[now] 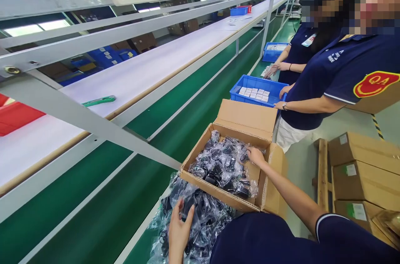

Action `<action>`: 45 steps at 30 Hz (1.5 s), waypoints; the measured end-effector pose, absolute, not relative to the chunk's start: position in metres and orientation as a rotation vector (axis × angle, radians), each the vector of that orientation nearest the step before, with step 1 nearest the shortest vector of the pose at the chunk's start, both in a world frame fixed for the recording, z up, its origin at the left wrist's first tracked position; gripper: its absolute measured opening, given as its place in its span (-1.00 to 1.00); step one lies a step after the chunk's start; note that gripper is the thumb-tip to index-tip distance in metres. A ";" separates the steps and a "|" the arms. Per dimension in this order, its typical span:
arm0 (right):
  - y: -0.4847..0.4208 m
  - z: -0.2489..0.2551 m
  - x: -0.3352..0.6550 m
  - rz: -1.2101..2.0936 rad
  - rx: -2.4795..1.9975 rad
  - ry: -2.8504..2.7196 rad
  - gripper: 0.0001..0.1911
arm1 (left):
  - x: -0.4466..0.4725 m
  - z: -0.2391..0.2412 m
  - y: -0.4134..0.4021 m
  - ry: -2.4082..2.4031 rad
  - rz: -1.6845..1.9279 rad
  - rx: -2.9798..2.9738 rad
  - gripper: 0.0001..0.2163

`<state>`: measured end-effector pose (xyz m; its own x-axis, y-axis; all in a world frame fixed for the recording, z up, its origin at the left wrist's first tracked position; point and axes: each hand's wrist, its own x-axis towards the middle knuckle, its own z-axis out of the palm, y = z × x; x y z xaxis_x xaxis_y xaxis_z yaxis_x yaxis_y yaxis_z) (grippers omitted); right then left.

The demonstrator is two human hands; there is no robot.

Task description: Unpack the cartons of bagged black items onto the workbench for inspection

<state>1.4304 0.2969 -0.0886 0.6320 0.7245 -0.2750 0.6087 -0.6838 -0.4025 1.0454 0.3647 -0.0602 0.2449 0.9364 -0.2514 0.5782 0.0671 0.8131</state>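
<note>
An open cardboard carton [215, 194] holds many black power adapters [226, 160] in clear plastic bags. My right hand [256, 157] reaches in at the carton's right side, its fingers bent and closed on one of the bagged adapters; the fingertips are partly hidden. Below the carton's near edge, more bagged adapters [203, 218] lie heaped on the green surface. At the left of this heap is my left hand [180, 228], thumb and fingers apart, close to the bags and gripping nothing visible.
Beyond the carton, a co-worker's hands touch a blue bin [246, 99] of small white boxes. Another person handles items beside a farther blue bin [275, 52]. A metal frame bar [125, 139] slants down left of the carton. A green cutter [99, 100] lies on the white shelf. Cartons [359, 176] stand right.
</note>
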 end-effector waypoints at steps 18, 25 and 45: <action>0.251 0.051 1.256 0.708 -1.198 -1.669 -0.77 | 1.122 -0.052 0.361 1.038 0.373 1.878 -0.42; 0.257 0.021 1.288 0.704 -1.476 -1.630 -0.73 | 1.066 -0.073 0.390 1.339 0.521 1.976 -0.35; 0.375 -0.101 1.288 0.841 -2.109 -1.904 -0.66 | 1.055 -0.078 0.367 1.282 0.485 1.840 -0.49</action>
<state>1.2879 0.3750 -0.1007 0.0212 0.9579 -0.2863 0.8569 -0.1650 -0.4884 1.0546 0.3670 -0.0785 0.4063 0.9034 -0.1369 0.5863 -0.1428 0.7974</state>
